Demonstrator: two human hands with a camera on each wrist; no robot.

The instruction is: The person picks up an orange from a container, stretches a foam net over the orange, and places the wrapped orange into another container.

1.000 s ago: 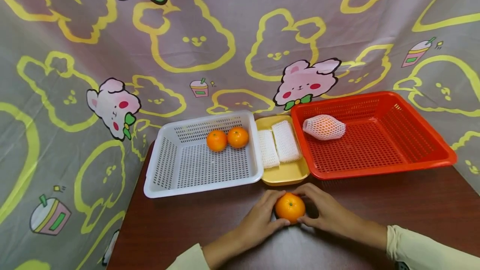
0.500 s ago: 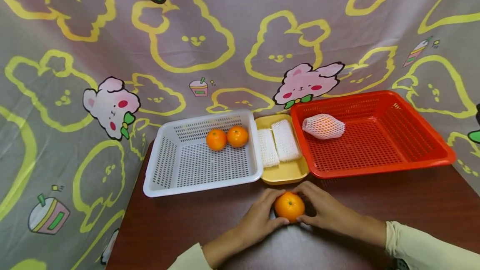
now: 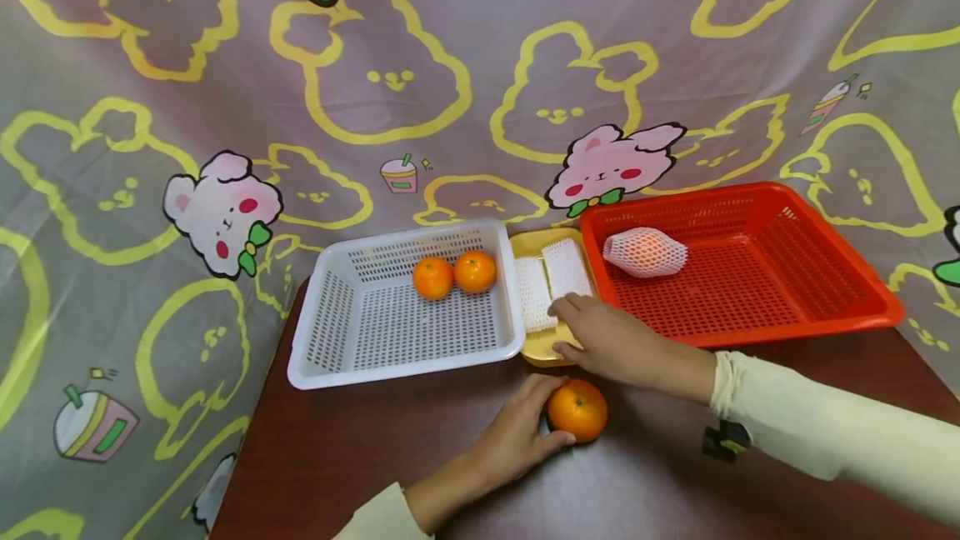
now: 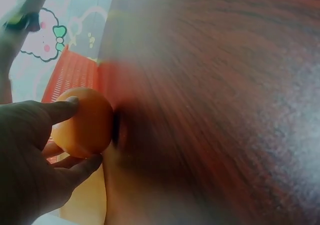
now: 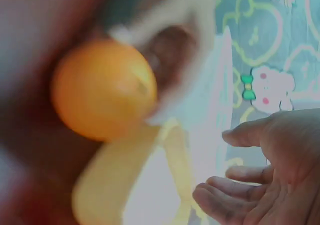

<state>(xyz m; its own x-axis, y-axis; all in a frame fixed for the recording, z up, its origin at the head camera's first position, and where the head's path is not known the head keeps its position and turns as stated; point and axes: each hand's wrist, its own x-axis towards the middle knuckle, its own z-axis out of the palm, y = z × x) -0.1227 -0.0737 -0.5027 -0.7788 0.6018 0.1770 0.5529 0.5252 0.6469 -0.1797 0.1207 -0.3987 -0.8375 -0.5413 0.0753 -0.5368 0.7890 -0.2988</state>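
Observation:
On the table in the head view stands an orange (image 3: pixel 577 411), stem end up. My left hand (image 3: pixel 517 430) grips it from the left, thumb at the front and fingers at the back; the left wrist view shows thumb and fingertips against its peel (image 4: pixel 85 122). My right hand (image 3: pixel 611 340) is over the front of the yellow tray (image 3: pixel 551 348), its fingers reaching toward two white foam net sleeves (image 3: pixel 567 269) lying there. Nothing is between its fingers; the right wrist view shows that hand (image 5: pixel 280 170) with spread, loosely bent fingers.
Left of the tray is a white basket (image 3: pixel 405 375) with two oranges (image 3: pixel 453 275) inside. To the right stands a red basket (image 3: pixel 750 290) holding an orange in a foam net (image 3: pixel 645 252). A patterned cloth (image 3: pixel 480 65) hangs close behind the containers.
My right hand has let go of the orange and moved up and slightly left over the yellow tray. The left hand still holds the orange in the same place.

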